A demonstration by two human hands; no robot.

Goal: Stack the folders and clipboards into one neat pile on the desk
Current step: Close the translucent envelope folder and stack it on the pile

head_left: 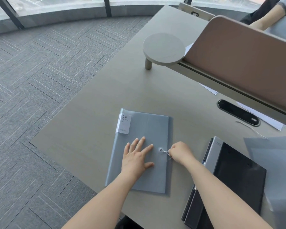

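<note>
The right hand (pixel 178 152) pinches the string (pixel 165 152) at the folder's button; the left hand (pixel 137 157) lies flat, fingers spread, pressing the blue folder (pixel 139 176). That folder lies mid-desk (pixel 89 126), left of the black clipboards (pixel 238 176). A hard tug could skew it or snap the string. Translucent, thin, labelled "20 pockets", it looks slippery.

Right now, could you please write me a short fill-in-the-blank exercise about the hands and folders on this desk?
1. The left hand lies ____ on the blue folder.
2. The right hand pinches the folder's elastic ____.
3. The white label reads "____ pockets".
4. The black clipboard lies to the folder's ____.

Missing words: flat; string; 20; right
</note>
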